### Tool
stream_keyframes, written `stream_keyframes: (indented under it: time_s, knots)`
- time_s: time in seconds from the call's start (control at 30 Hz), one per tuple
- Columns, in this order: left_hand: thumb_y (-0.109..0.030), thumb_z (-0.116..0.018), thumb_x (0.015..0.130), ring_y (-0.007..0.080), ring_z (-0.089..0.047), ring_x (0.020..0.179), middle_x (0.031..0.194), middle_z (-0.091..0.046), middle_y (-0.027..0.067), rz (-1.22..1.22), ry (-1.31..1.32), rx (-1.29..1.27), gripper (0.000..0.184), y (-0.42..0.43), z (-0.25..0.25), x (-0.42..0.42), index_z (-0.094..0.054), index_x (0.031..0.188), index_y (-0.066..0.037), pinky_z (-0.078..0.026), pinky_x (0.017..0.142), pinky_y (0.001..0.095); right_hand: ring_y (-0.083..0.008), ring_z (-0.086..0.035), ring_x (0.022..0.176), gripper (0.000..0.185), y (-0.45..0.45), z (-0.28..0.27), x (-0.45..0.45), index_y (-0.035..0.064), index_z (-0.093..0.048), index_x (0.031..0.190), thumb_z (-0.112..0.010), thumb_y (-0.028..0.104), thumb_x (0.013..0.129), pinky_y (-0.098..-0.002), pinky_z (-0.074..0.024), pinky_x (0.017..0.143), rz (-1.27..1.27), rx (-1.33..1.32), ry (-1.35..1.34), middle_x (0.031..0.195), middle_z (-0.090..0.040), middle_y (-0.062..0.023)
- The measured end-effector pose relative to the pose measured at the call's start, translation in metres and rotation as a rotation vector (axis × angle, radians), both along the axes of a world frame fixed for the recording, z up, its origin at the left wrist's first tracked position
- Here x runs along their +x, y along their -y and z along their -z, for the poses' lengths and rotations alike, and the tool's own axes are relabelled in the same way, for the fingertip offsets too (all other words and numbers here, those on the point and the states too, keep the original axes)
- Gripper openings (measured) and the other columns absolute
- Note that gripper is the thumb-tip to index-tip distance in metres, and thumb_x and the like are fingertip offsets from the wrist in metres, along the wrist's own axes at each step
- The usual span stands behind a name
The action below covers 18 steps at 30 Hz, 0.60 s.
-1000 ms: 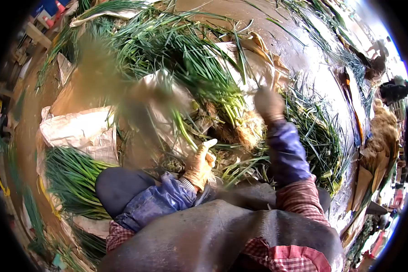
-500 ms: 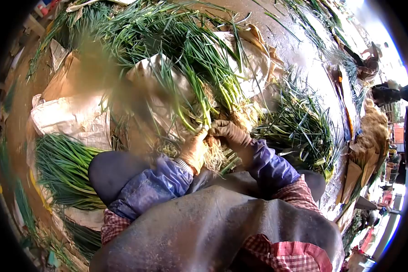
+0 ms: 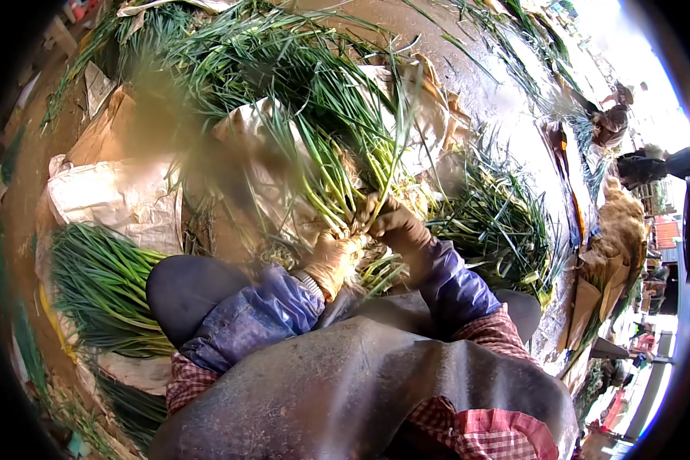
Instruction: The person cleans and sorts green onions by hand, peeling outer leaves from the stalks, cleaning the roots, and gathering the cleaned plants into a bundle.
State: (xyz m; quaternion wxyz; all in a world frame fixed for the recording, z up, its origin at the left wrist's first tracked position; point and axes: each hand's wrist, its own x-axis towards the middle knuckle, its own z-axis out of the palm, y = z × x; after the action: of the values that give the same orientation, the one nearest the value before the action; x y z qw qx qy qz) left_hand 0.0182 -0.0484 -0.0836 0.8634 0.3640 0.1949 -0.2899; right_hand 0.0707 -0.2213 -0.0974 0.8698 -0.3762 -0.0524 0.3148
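Note:
My left hand (image 3: 331,264), in a tan glove, is closed around the pale lower ends of several green stalks (image 3: 331,201) just in front of my lap. Touching the same stalks from the right is my right hand (image 3: 393,224), in a darker brown glove, with its fingers pinched on them. The stalks' leaves fan upward and away from me. Beyond the hands lies a large heap of long green leafy stalks (image 3: 284,69). Roots and the stalk ends below my hands are partly hidden by the gloves.
A neat green bundle (image 3: 107,287) lies left of my knee. Loose greens (image 3: 498,230) are heaped on the right. Pale sacking (image 3: 119,203) lies at the left. People (image 3: 609,123) and a fibrous brown pile (image 3: 619,222) are at the far right.
My right hand first came from the right to meet my left hand at the stalks. Since then, the held stalks have spread wider, with more of them between my hands.

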Motion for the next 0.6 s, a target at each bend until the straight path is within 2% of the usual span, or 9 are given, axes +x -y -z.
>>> stream_keyframes:
  time_s: [0.1, 0.17, 0.27, 0.33, 0.37, 0.43, 0.53, 0.57, 0.6]
  knots:
    - [0.006, -0.059, 0.080, 0.0075, -0.050, 0.051, 0.086, -0.065, 0.0045, -0.040, 0.029, 0.059, 0.024, 0.004, -0.006, 0.000, -0.061, 0.102, -0.003, -0.039, 0.042, 0.0186, -0.0151, -0.057, 0.066, 0.039, 0.013, -0.022, 0.018, 0.0004, -0.053, 0.117, -0.058, 0.011, 0.080, -0.0230, -0.0447, 0.059, 0.123, 0.265, -0.211, 0.090, -0.063, -0.0079]
    - [-0.009, -0.060, 0.086, 0.0049, -0.048, 0.051, 0.085, -0.065, 0.0026, 0.010, 0.077, 0.038, 0.019, 0.004, 0.001, 0.003, -0.064, 0.104, -0.004, -0.036, 0.041, 0.0172, -0.0068, -0.055, 0.089, 0.062, 0.017, -0.019, 0.016, 0.0014, -0.045, 0.130, -0.047, -0.019, 0.072, -0.0185, -0.0439, 0.073, 0.447, -0.841, 0.754, 0.108, -0.060, -0.0040]
    - [-0.030, -0.062, 0.088, 0.0071, -0.049, 0.058, 0.073, -0.056, -0.0030, 0.058, -0.091, -0.078, 0.020, -0.004, -0.001, 0.007, -0.060, 0.096, -0.011, -0.036, 0.045, 0.0179, -0.0058, -0.057, 0.086, 0.050, 0.034, -0.023, 0.018, 0.0005, -0.047, 0.128, -0.054, -0.008, 0.079, -0.0180, -0.0451, 0.066, 0.350, -0.905, 0.846, 0.110, -0.059, -0.0062]
    - [-0.028, -0.062, 0.088, 0.0091, -0.051, 0.070, 0.080, -0.058, -0.0011, 0.069, -0.107, -0.077, 0.021, -0.004, 0.001, 0.004, -0.059, 0.100, -0.010, -0.042, 0.058, 0.0234, -0.0072, -0.057, 0.081, 0.038, 0.042, -0.033, 0.015, -0.0007, -0.050, 0.122, -0.056, 0.008, 0.086, -0.0214, -0.0461, 0.057, 0.275, -0.160, -0.120, 0.104, -0.060, -0.0070]
    - [-0.027, -0.062, 0.089, 0.0101, -0.052, 0.076, 0.084, -0.058, -0.0005, 0.027, -0.132, -0.055, 0.021, 0.000, 0.001, 0.003, -0.059, 0.100, -0.010, -0.044, 0.064, 0.0259, -0.0093, -0.057, 0.071, 0.032, 0.038, -0.044, 0.010, -0.0011, -0.055, 0.112, -0.056, 0.022, 0.090, -0.0242, -0.0444, 0.049, 0.367, -0.237, -0.057, 0.092, -0.062, -0.0078]
    - [-0.027, -0.062, 0.089, 0.0123, -0.052, 0.083, 0.093, -0.059, 0.0007, -0.082, 0.026, -0.134, 0.020, 0.004, 0.012, 0.003, -0.059, 0.102, -0.011, -0.043, 0.072, 0.0295, -0.0132, -0.053, 0.055, 0.025, 0.041, -0.060, 0.002, 0.0002, -0.058, 0.105, -0.056, 0.020, 0.090, -0.0227, -0.0399, 0.045, 0.783, -0.383, -0.075, 0.075, -0.062, -0.0082]
    - [-0.019, -0.060, 0.089, 0.0108, -0.058, 0.082, 0.092, -0.064, 0.0008, -0.113, 0.072, -0.050, 0.017, 0.001, 0.010, -0.001, -0.062, 0.101, -0.007, -0.048, 0.069, 0.0248, -0.0154, -0.058, 0.063, 0.021, 0.142, -0.042, 0.005, 0.0009, -0.057, 0.098, -0.053, 0.020, 0.091, -0.0262, -0.0495, 0.053, 1.179, -0.250, 0.030, 0.077, -0.062, -0.0094]
    - [-0.018, -0.060, 0.090, 0.0116, -0.058, 0.078, 0.091, -0.064, 0.0013, -0.075, 0.087, -0.082, 0.017, -0.001, -0.004, -0.001, -0.063, 0.100, -0.006, -0.048, 0.067, 0.0244, -0.0165, -0.060, 0.067, 0.021, 0.149, -0.059, 0.002, 0.0016, -0.057, 0.096, -0.052, 0.021, 0.091, -0.0272, -0.0528, 0.057, 1.308, -0.029, -0.097, 0.079, -0.062, -0.0103]
    - [-0.017, -0.059, 0.090, 0.0121, -0.059, 0.077, 0.092, -0.064, 0.0023, -0.054, 0.167, -0.102, 0.016, 0.001, -0.004, -0.002, -0.063, 0.099, -0.005, -0.048, 0.065, 0.0251, -0.0177, -0.060, 0.069, 0.024, 0.144, -0.065, -0.004, 0.0018, -0.056, 0.095, -0.052, 0.025, 0.091, -0.0309, -0.0545, 0.062, 1.282, -0.121, -0.168, 0.084, -0.063, -0.0129]
